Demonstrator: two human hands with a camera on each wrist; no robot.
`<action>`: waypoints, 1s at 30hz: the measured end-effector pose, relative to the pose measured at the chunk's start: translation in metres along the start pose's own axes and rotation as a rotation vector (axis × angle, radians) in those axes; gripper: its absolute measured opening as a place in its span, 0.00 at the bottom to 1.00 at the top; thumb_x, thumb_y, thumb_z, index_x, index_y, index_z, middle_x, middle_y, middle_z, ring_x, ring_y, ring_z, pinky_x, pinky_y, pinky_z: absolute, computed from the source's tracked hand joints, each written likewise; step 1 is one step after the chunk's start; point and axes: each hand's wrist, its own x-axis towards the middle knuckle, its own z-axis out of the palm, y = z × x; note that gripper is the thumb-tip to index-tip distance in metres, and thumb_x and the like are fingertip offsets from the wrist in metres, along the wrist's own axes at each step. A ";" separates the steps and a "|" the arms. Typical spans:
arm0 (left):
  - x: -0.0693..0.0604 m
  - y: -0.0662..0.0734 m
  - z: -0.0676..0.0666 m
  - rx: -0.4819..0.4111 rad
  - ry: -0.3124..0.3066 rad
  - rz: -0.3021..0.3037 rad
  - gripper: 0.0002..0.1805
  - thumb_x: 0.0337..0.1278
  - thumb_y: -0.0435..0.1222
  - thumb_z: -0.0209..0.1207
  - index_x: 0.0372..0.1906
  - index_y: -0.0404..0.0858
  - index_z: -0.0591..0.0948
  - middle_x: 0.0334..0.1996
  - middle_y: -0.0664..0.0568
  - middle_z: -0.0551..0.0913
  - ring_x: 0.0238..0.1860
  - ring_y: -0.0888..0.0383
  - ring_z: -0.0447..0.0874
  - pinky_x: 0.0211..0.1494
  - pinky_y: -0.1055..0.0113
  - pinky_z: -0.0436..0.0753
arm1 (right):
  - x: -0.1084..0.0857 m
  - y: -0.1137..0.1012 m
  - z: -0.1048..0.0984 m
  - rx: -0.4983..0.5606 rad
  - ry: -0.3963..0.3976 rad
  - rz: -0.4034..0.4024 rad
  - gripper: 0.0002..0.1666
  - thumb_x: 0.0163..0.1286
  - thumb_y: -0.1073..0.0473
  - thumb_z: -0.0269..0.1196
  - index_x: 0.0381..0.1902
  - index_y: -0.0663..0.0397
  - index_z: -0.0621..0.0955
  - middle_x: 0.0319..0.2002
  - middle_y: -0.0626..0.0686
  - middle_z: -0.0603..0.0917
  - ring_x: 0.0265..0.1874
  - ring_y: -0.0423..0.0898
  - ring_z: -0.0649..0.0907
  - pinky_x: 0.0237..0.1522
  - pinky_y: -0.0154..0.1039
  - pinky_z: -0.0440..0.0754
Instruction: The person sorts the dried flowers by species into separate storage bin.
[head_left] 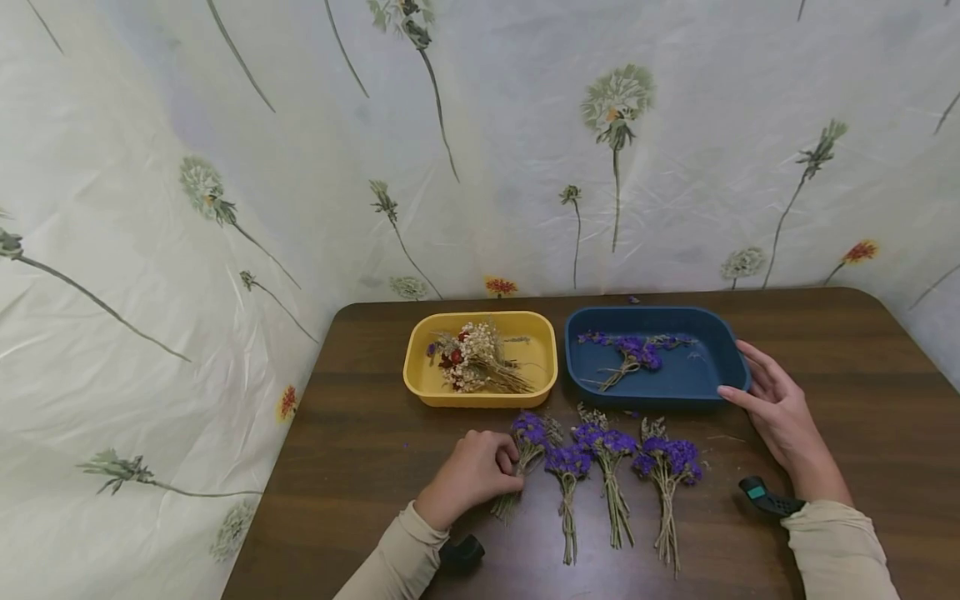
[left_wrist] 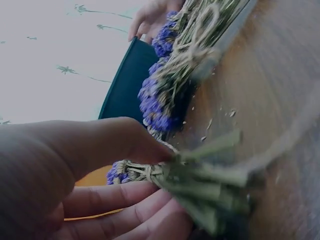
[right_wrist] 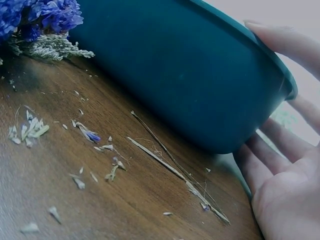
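The table [head_left: 345, 467] bears a yellow tray [head_left: 480, 401], blue tray [head_left: 693, 372] and purple bouquets [head_left: 669, 468].

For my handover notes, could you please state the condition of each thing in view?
Yellow rectangular tray: upright, holding dried flowers.
Blue rectangular tray: upright, holding purple flowers.
Leftmost purple dried-flower bunch: twine-tied, held.
Three other purple bunches: twine-tied, lying on brown wooden table.
Pale plant bits: scattered.
Left hand: pinching leftmost bunch.
Right hand: holding blue tray's corner.

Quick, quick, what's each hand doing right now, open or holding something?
Left hand: closed, pinching a purple flower bunch by its stems.
Right hand: holding the blue tray at its right end.
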 end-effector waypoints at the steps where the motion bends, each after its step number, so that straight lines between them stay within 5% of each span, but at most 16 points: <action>1: 0.000 0.000 -0.001 0.011 0.003 0.002 0.10 0.45 0.38 0.76 0.33 0.42 0.87 0.21 0.61 0.85 0.22 0.72 0.77 0.35 0.73 0.80 | 0.000 0.000 0.000 0.003 0.000 -0.001 0.45 0.73 0.79 0.54 0.83 0.52 0.57 0.73 0.45 0.67 0.64 0.30 0.79 0.55 0.23 0.82; 30: 0.000 -0.006 -0.007 0.053 0.023 -0.026 0.08 0.45 0.37 0.75 0.30 0.44 0.86 0.20 0.64 0.83 0.22 0.72 0.77 0.44 0.65 0.81 | -0.001 0.000 0.001 -0.012 0.007 0.003 0.45 0.74 0.79 0.55 0.83 0.51 0.56 0.78 0.50 0.62 0.64 0.29 0.79 0.56 0.22 0.81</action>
